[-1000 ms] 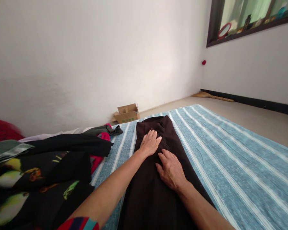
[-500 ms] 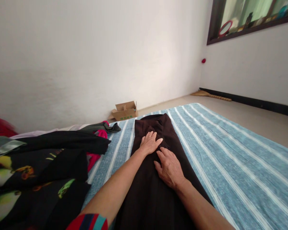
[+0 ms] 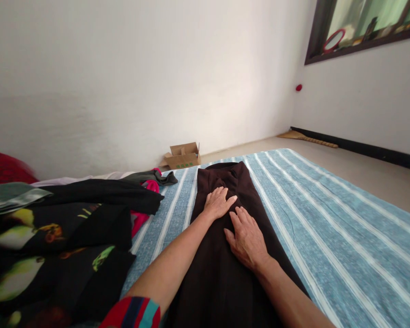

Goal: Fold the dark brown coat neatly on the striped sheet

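A dark brown pair of trousers or similar long garment (image 3: 218,255) lies lengthwise on the bed, its waist end farthest from me and slightly rumpled. My left hand (image 3: 219,202) rests flat on its upper part, fingers stretched out and thumb apart. Just nearer and to the right, my right hand (image 3: 246,237) lies on the same cloth with fingers spread and a little bent. Neither hand grips the fabric. The near end of the garment runs out of view between my forearms.
The bed has a blue and white striped sheet (image 3: 307,205). On the left lies a pile of clothes (image 3: 105,196), black, patterned and pink. Beyond the bed, a cardboard box (image 3: 182,157) stands by the wall and a broom (image 3: 307,137) lies on the floor. A window (image 3: 365,32) is at upper right.
The view has turned slightly left, so everything sits a little farther right. Both hands stay on the brown garment, with the right hand slightly farther from the left.
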